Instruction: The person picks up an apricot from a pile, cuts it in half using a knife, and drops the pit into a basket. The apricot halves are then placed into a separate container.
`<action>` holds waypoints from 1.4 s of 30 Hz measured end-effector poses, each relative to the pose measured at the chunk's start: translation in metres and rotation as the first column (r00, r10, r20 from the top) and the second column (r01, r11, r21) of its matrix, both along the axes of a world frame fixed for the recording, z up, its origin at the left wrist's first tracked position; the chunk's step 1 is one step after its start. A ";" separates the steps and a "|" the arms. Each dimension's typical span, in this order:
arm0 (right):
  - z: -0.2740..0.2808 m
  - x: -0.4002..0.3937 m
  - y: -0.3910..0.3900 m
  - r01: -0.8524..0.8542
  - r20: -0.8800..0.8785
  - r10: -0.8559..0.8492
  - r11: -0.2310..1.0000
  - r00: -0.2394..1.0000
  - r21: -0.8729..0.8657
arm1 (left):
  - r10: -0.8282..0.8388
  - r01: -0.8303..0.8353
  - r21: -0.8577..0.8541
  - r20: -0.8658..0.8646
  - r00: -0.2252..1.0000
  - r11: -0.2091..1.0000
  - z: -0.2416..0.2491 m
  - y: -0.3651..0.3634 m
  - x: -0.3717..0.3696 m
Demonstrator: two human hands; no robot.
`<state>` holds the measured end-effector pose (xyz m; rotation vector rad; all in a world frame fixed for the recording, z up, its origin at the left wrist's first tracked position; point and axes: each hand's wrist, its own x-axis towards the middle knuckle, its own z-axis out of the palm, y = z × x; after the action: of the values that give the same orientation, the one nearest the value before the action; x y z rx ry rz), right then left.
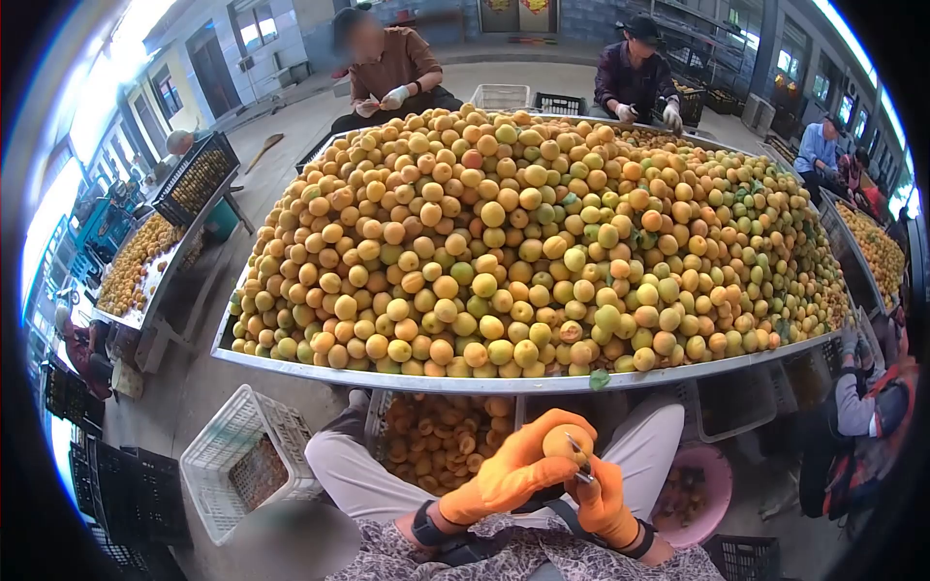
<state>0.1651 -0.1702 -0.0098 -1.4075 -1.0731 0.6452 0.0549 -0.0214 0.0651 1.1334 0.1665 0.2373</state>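
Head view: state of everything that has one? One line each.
Left hand: gloved, closed on held fruit
Held fruit: gripped; cut or whole unclear
Right hand: gloved, closed on metal tool
Metal tool: at the held fruit
Table: heaped with loose fruit
Fruit pieces: cut open, piled below table
White crate: upright, open-topped
Pink basin: partly filled, contents unclear
Broom: lying down

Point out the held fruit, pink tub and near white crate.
Held fruit (562, 443), head view: its exposed skin.
Pink tub (720, 484), head view: right inner wall.
Near white crate (215, 452), head view: left inner wall.
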 end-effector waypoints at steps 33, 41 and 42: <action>0.009 0.052 -0.034 -0.010 0.191 0.052 0.977 0.980 -0.214 | 0.049 -0.006 0.959 -0.008 0.999 0.282 -0.001 0.032 0.038; 0.039 0.050 -0.004 0.178 0.222 -0.182 0.983 0.958 0.040 | -0.144 0.125 -0.353 -0.027 0.989 0.927 -0.050 0.022 0.039; 0.044 0.048 0.007 0.164 0.277 -0.177 0.984 0.944 0.071 | -0.182 0.171 -0.331 -0.002 0.983 0.928 -0.051 0.020 0.041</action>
<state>0.2133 -0.1636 0.0340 -1.5631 -1.1637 0.2962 0.0962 -0.0015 0.0137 0.8125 0.1264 0.0268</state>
